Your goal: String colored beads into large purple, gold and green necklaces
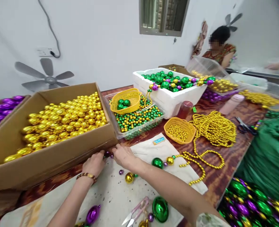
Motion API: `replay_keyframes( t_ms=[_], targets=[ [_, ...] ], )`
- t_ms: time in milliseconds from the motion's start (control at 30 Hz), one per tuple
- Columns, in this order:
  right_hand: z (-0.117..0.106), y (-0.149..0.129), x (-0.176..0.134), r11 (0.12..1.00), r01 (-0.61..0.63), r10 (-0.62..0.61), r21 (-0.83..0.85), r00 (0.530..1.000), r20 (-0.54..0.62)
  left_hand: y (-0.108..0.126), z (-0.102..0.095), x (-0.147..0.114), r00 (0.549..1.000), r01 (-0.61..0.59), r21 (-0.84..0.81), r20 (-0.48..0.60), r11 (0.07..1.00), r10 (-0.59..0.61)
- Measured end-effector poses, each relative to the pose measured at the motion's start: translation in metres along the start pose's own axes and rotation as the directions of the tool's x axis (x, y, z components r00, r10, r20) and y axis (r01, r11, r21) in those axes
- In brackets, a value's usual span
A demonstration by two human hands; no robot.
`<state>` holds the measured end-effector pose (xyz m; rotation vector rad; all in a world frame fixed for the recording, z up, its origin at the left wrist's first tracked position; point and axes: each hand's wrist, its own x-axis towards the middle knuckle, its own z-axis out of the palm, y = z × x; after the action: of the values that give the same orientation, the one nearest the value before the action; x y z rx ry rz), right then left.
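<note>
My left hand (94, 163), with a beaded bracelet at its wrist, is closed by the front wall of the cardboard box. Small dark purple beads (108, 154) show between it and my right hand (124, 155), whose fingers are also closed on them. The fingertips are partly hidden. A thin needle-like wire (140, 153) sticks out beside my right hand. On the white cloth (111, 195) lie a gold ball (129, 177), a loose purple bead (121, 172), a green ball (157, 163), a large green ball (160, 209), a purple ornament (93, 214) and pink-handled snips (137, 212).
A cardboard box (59, 157) of gold balls stands at left. Behind are a clear tub (130, 135) of green and gold beads and a white foam box (151, 85). A yellow basket (169, 123), gold bead strands (213, 129) and scissors (244, 126) lie right. A co-worker (221, 47) sits beyond.
</note>
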<state>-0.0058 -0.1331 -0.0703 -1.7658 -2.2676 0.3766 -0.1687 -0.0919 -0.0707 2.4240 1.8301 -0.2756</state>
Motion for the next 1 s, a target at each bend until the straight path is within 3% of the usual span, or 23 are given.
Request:
replay_keyframes(
  t_ms=[67, 200, 300, 400, 533, 667, 833, 1000],
  targets=[
    [-0.018, 0.022, -0.025, 0.999, -0.033, 0.033, 0.000, 0.999, -0.034, -0.006, -0.004, -0.007, 0.999, -0.018, -0.005, -0.049, 1.000, 0.018],
    [-0.061, 0.091, -0.082, 0.982, -0.187, 0.185, -0.004, 0.974, -0.130, -0.013, -0.007, -0.031, 0.960, -0.149, -0.123, -0.258, 0.981, 0.113],
    [-0.090, 0.143, -0.113, 0.943, -0.332, 0.326, 0.014, 0.918, -0.227, 0.001, -0.010, -0.051, 0.923, -0.302, -0.256, -0.319, 0.918, 0.214],
    [-0.103, 0.173, -0.128, 0.926, -0.375, 0.375, 0.047, 0.897, -0.235, 0.026, -0.016, -0.065, 0.906, -0.367, -0.324, -0.335, 0.872, 0.258],
    [-0.095, 0.181, -0.140, 0.933, -0.345, 0.357, 0.102, 0.921, -0.157, 0.044, -0.023, -0.074, 0.900, -0.382, -0.316, -0.342, 0.869, 0.271],
    [-0.081, 0.180, -0.153, 0.929, -0.334, 0.353, 0.160, 0.929, -0.112, 0.037, -0.024, -0.086, 0.921, -0.360, -0.383, -0.293, 0.851, 0.257],
    [-0.068, 0.164, -0.172, 0.938, -0.196, 0.239, 0.286, 0.963, -0.123, 0.028, -0.009, -0.105, 0.985, -0.167, -0.547, -0.066, 0.820, 0.157],
    [-0.061, 0.157, -0.198, 0.906, -0.214, 0.311, 0.364, 0.922, -0.232, 0.036, 0.007, -0.117, 0.987, -0.036, -0.588, 0.108, 0.808, 0.123]
  ],
)
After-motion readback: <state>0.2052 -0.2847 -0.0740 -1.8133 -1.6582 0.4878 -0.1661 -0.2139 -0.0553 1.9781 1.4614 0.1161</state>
